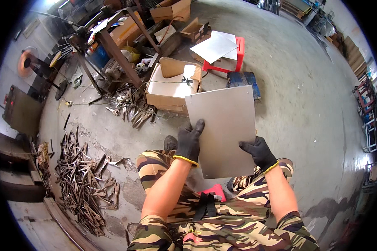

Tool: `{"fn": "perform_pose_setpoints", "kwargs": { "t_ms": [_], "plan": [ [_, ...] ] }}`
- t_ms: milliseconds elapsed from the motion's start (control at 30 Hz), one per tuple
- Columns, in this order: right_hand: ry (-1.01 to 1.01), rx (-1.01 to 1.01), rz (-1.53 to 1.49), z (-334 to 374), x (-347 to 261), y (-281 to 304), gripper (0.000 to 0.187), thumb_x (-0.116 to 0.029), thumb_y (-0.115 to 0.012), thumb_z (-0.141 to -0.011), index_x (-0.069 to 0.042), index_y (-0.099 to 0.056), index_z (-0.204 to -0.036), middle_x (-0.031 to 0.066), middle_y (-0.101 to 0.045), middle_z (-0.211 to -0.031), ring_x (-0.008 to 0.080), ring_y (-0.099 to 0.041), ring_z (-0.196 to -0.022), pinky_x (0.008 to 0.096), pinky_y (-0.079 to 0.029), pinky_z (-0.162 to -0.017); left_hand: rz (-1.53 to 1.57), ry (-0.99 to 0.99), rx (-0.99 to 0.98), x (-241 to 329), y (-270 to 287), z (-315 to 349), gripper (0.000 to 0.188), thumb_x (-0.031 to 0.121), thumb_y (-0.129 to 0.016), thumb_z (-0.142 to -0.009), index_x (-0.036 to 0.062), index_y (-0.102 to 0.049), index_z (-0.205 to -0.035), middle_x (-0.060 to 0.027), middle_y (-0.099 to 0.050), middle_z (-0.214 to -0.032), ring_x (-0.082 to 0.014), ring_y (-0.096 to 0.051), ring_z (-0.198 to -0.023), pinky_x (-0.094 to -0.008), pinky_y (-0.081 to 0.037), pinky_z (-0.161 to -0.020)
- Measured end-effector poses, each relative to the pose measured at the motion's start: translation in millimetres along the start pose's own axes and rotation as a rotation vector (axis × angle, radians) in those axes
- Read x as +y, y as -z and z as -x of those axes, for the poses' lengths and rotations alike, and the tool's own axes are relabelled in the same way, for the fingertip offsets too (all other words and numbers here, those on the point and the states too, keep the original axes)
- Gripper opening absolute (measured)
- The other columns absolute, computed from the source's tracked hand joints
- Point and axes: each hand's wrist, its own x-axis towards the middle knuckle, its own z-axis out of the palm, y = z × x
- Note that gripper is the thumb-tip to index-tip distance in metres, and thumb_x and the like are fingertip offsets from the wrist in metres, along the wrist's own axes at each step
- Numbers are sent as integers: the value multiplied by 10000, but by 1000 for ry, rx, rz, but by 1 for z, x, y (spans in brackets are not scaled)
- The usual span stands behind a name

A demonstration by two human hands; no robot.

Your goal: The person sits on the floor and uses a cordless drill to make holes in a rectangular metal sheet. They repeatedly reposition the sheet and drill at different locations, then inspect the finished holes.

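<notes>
A flat grey metal sheet (223,134) with small holes at its upper corners is held up in front of me, tilted slightly. My left hand (189,141), in a black glove with a yellow cuff, grips its left edge with the thumb lying on the face. On the opposite edge my right hand (259,153), gloved the same way, clasps the sheet lower down, thumb on the front. The fingers behind the sheet are hidden. Past the sheet, more metal sheets (215,47) lie on a red plastic stool (240,54).
An open cardboard box (167,101) stands ahead, left of a blue block-like object (248,82). Heaps of pliers-like metal tools (81,180) cover the floor at left. A metal-legged bench (120,54) and a fan (28,62) stand at the far left.
</notes>
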Motion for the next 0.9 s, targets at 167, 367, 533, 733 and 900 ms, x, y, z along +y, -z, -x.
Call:
{"fn": "perform_pose_setpoints", "kwargs": {
  "t_ms": [167,367,533,733,900],
  "plan": [
    [-1,12,-93,-1,11,-6,207,-91,-716,-921,26,-696,-1091,72,-733,-1048,129,-678,-923,289,-546,-806,297,-94,-65,-26,19,-33,286,179,-671,-966,-28,-661,-1164,-105,-710,-1078,-177,-663,-921,-321,-536,-818],
    [-4,26,-54,-1,22,-5,244,-65,-711,-919,9,-675,-1149,78,-728,-1079,140,-678,-937,295,-549,-810,385,-174,-82,-25,25,-57,293,67,-681,-923,-55,-636,-1186,-136,-706,-1085,-206,-676,-927,-333,-552,-841],
    [-33,-20,-143,-5,19,-7,285,-65,-711,-923,4,-658,-1194,78,-724,-1102,141,-676,-942,306,-551,-815,447,-154,-131,-25,26,-63,327,19,-698,-867,-39,-632,-1182,-127,-704,-1090,-232,-673,-959,-358,-541,-885],
    [-20,9,-134,-5,13,-9,281,-61,-708,-924,8,-654,-1191,74,-721,-1107,139,-670,-963,306,-546,-835,490,-118,-97,-29,23,-66,294,31,-693,-885,-34,-637,-1166,-127,-706,-1085,-232,-673,-951,-349,-539,-870],
    [-16,2,-107,-6,18,-8,326,-99,-706,-928,21,-620,-1218,83,-722,-1078,146,-673,-935,311,-544,-832,487,-78,72,-33,23,-73,269,47,-684,-922,-38,-606,-1165,-144,-701,-1063,-239,-683,-956,-361,-553,-834]
  ]
}}
